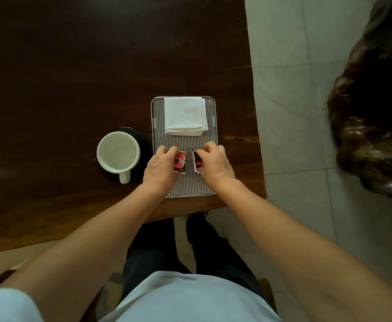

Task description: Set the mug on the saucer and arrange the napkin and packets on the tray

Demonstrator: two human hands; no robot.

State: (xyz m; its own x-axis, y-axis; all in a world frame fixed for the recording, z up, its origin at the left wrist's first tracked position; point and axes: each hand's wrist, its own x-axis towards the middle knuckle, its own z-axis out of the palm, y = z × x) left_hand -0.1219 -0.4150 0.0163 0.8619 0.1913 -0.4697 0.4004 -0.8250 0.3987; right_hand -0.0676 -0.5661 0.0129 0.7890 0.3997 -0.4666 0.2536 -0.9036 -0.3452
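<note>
Head view | mug (118, 151) on saucer (145, 147), beside tray's (190, 185) left edge | folded napkin (185, 116) against tray's far edge, leaving room | left hand (161, 168) pinches left packet (181, 161), right hand (215, 165) pinches right packet (196, 163), apparently squaring them side by side.

The tray (190, 187) lies on the table (74, 77) near its right edge, and the mug (118, 152) stands on the saucer (143, 145) just left of it. On the tray, the napkin (184, 116) lies at the far end. The left packet (181, 162) and right packet (196, 162) lie side by side nearer the person, slightly apart.
</note>
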